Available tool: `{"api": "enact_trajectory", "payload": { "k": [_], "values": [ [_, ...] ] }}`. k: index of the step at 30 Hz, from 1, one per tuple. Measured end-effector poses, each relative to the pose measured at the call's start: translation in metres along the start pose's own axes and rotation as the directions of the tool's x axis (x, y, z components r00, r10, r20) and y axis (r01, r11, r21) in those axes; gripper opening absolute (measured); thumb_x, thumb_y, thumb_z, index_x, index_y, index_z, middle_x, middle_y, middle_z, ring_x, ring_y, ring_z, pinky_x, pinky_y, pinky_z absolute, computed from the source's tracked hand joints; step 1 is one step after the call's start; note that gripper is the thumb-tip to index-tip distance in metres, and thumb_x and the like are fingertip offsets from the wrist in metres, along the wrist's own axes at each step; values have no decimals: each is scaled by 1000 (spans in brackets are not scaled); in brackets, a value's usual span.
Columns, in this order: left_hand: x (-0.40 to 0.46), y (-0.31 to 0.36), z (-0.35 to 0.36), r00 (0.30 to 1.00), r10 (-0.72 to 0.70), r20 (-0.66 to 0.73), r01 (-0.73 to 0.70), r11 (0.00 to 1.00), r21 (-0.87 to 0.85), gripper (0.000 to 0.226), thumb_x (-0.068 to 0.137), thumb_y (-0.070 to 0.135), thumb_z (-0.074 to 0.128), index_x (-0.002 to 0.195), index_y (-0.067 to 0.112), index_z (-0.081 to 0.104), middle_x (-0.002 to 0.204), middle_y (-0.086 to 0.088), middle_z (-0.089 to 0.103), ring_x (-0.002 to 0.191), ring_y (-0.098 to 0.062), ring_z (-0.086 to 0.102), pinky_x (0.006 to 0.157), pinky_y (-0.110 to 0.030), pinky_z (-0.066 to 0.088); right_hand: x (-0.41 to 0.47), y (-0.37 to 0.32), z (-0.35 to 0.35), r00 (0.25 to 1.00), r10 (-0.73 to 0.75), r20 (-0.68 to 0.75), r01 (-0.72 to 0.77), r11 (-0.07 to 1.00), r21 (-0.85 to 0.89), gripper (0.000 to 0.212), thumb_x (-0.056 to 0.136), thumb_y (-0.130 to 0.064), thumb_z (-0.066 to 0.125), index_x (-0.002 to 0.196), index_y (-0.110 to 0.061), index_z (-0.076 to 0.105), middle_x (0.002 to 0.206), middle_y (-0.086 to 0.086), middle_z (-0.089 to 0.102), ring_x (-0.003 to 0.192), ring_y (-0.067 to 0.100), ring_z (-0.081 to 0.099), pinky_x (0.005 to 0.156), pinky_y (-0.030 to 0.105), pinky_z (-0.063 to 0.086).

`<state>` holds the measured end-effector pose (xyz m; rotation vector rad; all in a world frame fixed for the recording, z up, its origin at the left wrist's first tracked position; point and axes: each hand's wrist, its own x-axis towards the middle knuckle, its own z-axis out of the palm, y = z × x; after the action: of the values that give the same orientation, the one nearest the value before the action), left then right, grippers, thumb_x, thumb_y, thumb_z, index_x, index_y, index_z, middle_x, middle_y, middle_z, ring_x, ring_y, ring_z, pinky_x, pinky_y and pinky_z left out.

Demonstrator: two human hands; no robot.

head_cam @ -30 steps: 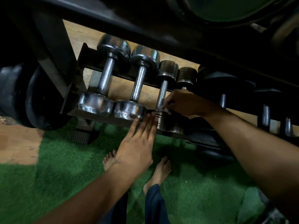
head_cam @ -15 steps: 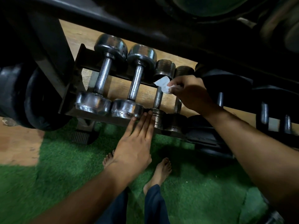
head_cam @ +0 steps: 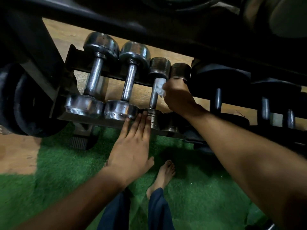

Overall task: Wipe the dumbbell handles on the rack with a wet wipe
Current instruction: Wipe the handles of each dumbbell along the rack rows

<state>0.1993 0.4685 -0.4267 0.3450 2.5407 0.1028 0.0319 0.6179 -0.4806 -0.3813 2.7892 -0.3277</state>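
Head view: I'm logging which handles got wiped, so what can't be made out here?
- Fourth dumbbell's handle: hidden behind the right hand.
- Wet wipe: partly buried in that hand's grip.
- Dark dumbbells on the right: lost in shadow.
- Any wetness on the third handle: too fine to see.

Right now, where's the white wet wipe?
Head view, centre: the crumpled white wet wipe is pressed by the right hand against the third chrome dumbbell's handle, near its far head.
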Motion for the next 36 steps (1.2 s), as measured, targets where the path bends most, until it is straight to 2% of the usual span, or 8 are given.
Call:
{"api": "enact_trajectory", "payload": {
  "k": [3, 7, 11, 17, 21, 28, 34, 36],
  "values": [
    [0, 1, -6, 1000, 1, -20, -3, 998, -59, 114, 91, 71, 41, 156, 4, -24, 164, -16, -30, 154, -27, -22, 125, -53, -7, -4, 6, -5, 998, -3, -61, 7, 998, 62, 14, 88, -15, 68, 94, -2, 70, 91, 17, 67, 84, 34, 65, 72, 38, 54],
    [-1, 12, -12, 994, 68, -86, -80, 985, -153, 106, 92, 72, 40, 161, 10, -13, 169, -9, -18, 156, -23, -17, 126, -52, -8, -13, 22, -37, 996, 4, -93, 11, 987, 161, 12, 84, -29, 71, 86, -16, 71, 96, 4, 63, 86, 22, 58, 68, 27, 40],
    [6, 33, -10, 977, 182, -108, -201, 957, -208, 103, 93, 69, 42, 161, 17, -14, 169, -3, -20, 156, -18, -17, 126, -50, -6, -25, 41, -58, 996, -6, 90, 5, 1000, 11, 18, 81, -45, 71, 87, -30, 66, 110, 3, 61, 98, 27, 59, 77, 34, 48],
    [32, 38, -3, 950, 295, -105, -307, 944, -124, 99, 93, 66, 47, 163, 13, 0, 171, -8, -10, 157, -21, -9, 127, -47, -2, -32, 40, -60, 928, -133, 349, 179, 978, -103, 13, 84, -41, 64, 89, -29, 62, 100, 1, 60, 96, 25, 60, 73, 33, 45],
    [37, 28, -3, 930, 350, -115, -361, 927, -101, 94, 93, 61, 51, 163, 14, 10, 171, -9, 3, 158, -22, -2, 128, -43, 2, -24, 32, -57, 877, -208, 433, 234, 972, -7, 13, 89, -31, 61, 101, -37, 63, 102, -2, 59, 89, 17, 56, 70, 28, 40],
    [38, 25, 0, 923, 349, -160, -371, 917, -146, 87, 92, 59, 52, 162, 17, 21, 171, -6, 12, 158, -19, 1, 128, -38, 0, -24, 25, -53, 929, -288, 233, 340, 914, -222, 22, 94, -32, 57, 106, -21, 71, 110, 7, 65, 95, 34, 67, 73, 39, 55],
    [38, 22, 7, 922, 350, -168, -374, 916, -148, 89, 91, 62, 50, 162, 17, 20, 170, -7, 14, 158, -20, 4, 128, -41, 6, -18, 22, -52, 821, -317, 474, 395, 916, -70, 18, 87, -30, 65, 102, -29, 76, 109, 2, 64, 95, 29, 67, 77, 41, 57],
    [39, 22, 7, 922, 353, -155, -376, 913, -156, 91, 91, 63, 49, 163, 17, 16, 171, -7, 9, 158, -19, 0, 128, -42, 5, -13, 24, -52, 846, -297, 443, 381, 918, -113, 16, 88, -33, 67, 98, -24, 76, 106, 6, 62, 92, 32, 67, 75, 42, 57]
  ]
}}
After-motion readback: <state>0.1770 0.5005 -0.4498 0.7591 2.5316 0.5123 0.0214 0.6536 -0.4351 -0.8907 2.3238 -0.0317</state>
